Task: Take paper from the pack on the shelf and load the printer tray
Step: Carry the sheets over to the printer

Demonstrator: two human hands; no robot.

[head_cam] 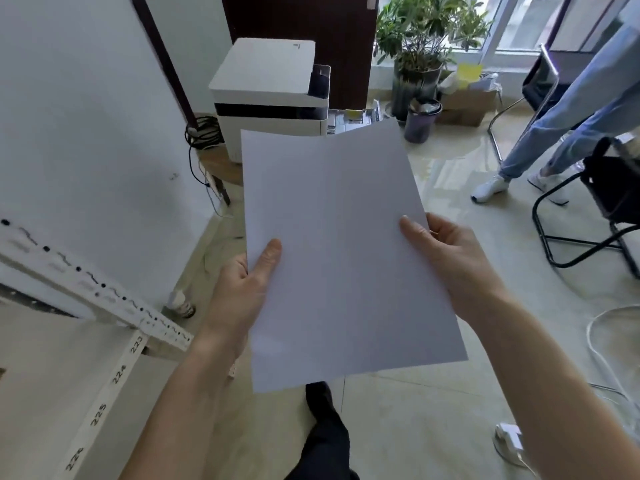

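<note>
I hold a stack of white paper (343, 251) flat in front of me with both hands. My left hand (246, 289) grips its left edge, thumb on top. On the right edge, my right hand (450, 261) does the same. Beyond the paper stands a white printer (266, 88) on a low round wooden table (221, 168). The sheets hide the printer's lower front. To the right of the printer, something like a pulled-out tray (353, 119) shows just above the paper's top edge. The paper pack is not in view.
A white metal shelf frame (104, 299) with numbered labels runs along the left. Another person's legs (554, 126) in jeans stand at the right, near black chairs (595, 216). A potted plant (419, 46), a dark bin (420, 121) and a cardboard box (464, 102) lie behind the printer. Cables (602, 341) trail on the tiled floor.
</note>
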